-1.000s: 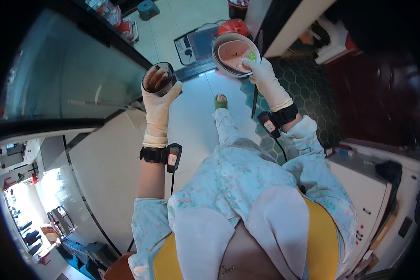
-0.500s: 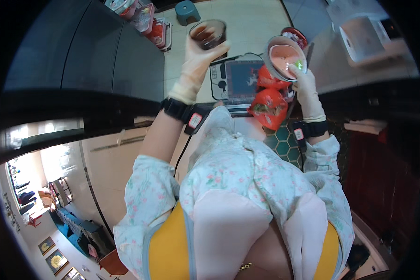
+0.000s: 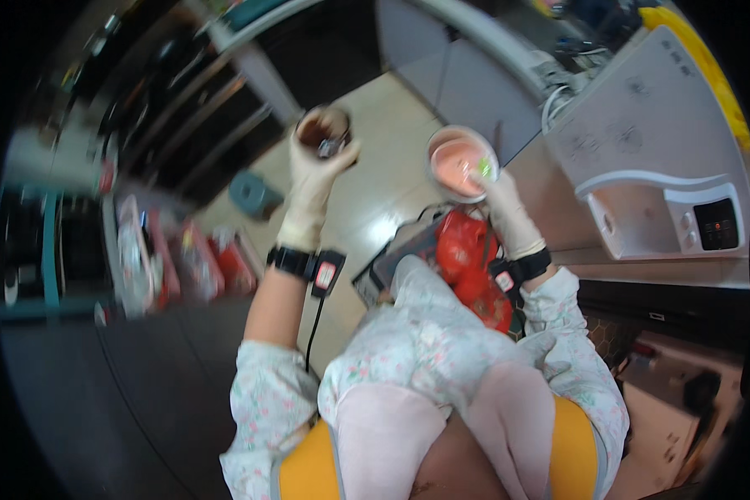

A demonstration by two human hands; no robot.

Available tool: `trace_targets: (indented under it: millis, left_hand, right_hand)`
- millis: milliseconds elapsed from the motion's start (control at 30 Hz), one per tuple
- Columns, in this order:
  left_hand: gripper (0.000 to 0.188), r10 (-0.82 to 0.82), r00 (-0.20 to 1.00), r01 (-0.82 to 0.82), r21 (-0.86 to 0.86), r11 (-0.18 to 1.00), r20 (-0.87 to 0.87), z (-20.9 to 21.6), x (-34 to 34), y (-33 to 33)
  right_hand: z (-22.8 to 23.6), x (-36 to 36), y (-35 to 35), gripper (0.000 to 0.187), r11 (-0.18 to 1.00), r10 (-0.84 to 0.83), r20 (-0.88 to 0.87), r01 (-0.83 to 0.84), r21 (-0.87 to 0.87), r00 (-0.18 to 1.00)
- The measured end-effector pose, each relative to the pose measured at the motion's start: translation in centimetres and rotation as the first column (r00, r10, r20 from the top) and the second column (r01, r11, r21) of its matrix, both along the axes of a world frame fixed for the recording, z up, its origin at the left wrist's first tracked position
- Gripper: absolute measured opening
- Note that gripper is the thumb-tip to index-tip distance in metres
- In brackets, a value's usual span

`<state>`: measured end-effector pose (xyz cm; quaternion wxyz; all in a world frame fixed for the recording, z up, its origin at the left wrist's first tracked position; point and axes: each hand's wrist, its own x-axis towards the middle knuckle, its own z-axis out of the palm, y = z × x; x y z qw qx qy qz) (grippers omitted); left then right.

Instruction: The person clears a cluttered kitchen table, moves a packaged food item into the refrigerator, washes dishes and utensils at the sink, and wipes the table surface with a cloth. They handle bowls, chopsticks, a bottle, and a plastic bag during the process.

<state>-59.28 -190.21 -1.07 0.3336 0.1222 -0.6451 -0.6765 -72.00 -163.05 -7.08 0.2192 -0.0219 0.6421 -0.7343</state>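
Observation:
My left hand (image 3: 310, 187), in a pale glove, is closed around a glass cup (image 3: 321, 127). Dark brown residue or liquid shows inside the cup, along with something small and shiny. On the other side, my gloved right hand (image 3: 509, 218) grips the near rim of a round bowl (image 3: 457, 162) with a pale rim and a pink inside. A small bright green patch shows at the bowl's edge beside my fingers. Both vessels are held up in front of me, well apart from each other. Red plastic bags (image 3: 461, 252) lie on the floor below the bowl.
A blue-grey stool (image 3: 254, 197) stands on the tiled floor ahead. Pink and red baskets (image 3: 193, 260) line the left side. A white appliance (image 3: 658, 212) with a small lit panel is at the right. A dark mat (image 3: 408, 246) lies near the bags.
The view has swung and moved forward into the room, bringing shelves and counters into sight. Both hands keep hold of the cup and the bowl. The red bags now sit nearer my body.

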Motion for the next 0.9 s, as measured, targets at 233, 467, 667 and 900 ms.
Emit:
trace_targets:
  millis: [233,467,667,900]
  left_hand:
    - [0.061,-0.129,0.988,0.125,0.049,0.991,0.088,-0.7,-14.1,-13.5]
    - [0.072,-0.290,0.936,0.306,-0.055,0.950,0.200,1.8,-32.9,-18.6]
    - [0.081,-0.475,0.852,0.495,-0.047,0.867,0.221,2.5,-49.4,-18.4]
    - [0.093,-0.618,0.741,0.664,-0.142,0.735,0.263,-1.8,-72.5,-16.4]
  right_hand:
    - [0.1,-11.4,-10.5,0.023,0.986,-0.110,0.122,0.093,0.136,0.986]
    - [0.6,-27.3,-15.7,0.024,0.955,-0.262,0.047,0.252,0.157,0.964]
    - [2.3,-41.8,-16.2,0.021,0.942,-0.315,0.150,0.289,0.170,0.937]
    - [0.5,-58.1,-14.8,0.028,0.875,-0.293,0.148,0.203,0.439,0.945]
